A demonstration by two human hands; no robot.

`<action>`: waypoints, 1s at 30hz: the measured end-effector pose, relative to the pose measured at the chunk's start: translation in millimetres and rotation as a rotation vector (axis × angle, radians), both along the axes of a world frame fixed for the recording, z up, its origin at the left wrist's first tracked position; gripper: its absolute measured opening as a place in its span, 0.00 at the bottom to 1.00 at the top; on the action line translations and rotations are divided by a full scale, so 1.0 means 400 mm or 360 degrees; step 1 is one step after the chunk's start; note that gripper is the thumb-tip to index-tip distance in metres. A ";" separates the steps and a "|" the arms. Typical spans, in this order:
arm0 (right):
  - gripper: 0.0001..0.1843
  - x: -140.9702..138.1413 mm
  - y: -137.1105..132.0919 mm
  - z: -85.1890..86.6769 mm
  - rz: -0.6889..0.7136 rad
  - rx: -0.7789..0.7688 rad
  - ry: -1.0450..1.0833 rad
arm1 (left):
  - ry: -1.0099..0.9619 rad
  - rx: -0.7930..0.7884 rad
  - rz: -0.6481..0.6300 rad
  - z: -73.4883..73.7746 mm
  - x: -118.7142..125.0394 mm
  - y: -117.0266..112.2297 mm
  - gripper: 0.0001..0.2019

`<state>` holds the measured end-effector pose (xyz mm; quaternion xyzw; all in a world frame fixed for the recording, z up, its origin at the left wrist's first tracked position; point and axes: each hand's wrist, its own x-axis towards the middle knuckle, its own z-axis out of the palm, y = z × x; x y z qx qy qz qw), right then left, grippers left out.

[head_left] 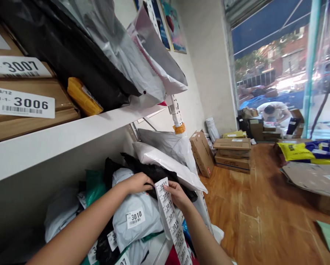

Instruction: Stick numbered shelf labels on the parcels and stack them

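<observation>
The lower shelf is crammed with soft parcels. A grey parcel [142, 206] with a sticker reading 3010 lies at the front. A black bag [156, 172] sits behind it, and a white bag [167, 162] slopes over that. More grey, green and black bags are wedged in to the left.

The left hand [138, 183] rests on the black bag with its fingers curled, right at the top end of a strip of labels [170, 215]. I cannot tell whether it pinches anything. The right hand [178, 194] grips the strip near its top between thumb and fingers. The strip hangs down in front of the parcels, printed with a run of numbers.

On the upper shelf [71, 136], cardboard boxes [29, 121] marked 3006 and 3007 are stacked at the left. Beside them is a yellow packet [83, 96], tucked under a large black sack [79, 55] and grey mailing bags [137, 62] that overhang the edge.

The floor [250, 217] is wood. A stack of flat boxes [232, 152] stands near the wall, with a taller box [202, 152] leaning just beside it. Yellow and blue bags [308, 151] and flattened cardboard [311, 176] lie at the right. Posters [173, 22] hang on the pale wall. At the open shopfront another person [273, 110] bends over more boxes.
</observation>
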<state>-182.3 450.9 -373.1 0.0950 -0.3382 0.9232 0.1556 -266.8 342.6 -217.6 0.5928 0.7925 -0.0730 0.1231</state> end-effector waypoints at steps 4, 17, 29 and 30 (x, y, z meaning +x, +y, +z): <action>0.14 0.009 -0.014 -0.020 -0.0006 0.0006 -0.0005 | -0.0020 0.0049 0.0067 -0.006 -0.026 -0.014 0.11; 0.22 0.019 -0.107 -0.039 -0.0175 0.0312 -0.0223 | 0.0125 -0.0275 0.0384 -0.003 0.025 -0.019 0.15; 0.21 -0.064 -0.159 -0.033 -0.0582 0.0250 -0.0672 | 0.0686 -0.0377 0.0491 -0.044 0.078 -0.007 0.17; 0.21 -0.059 -0.156 -0.029 -0.0533 0.0257 -0.0673 | 0.0728 -0.0375 0.0511 -0.046 0.081 -0.008 0.18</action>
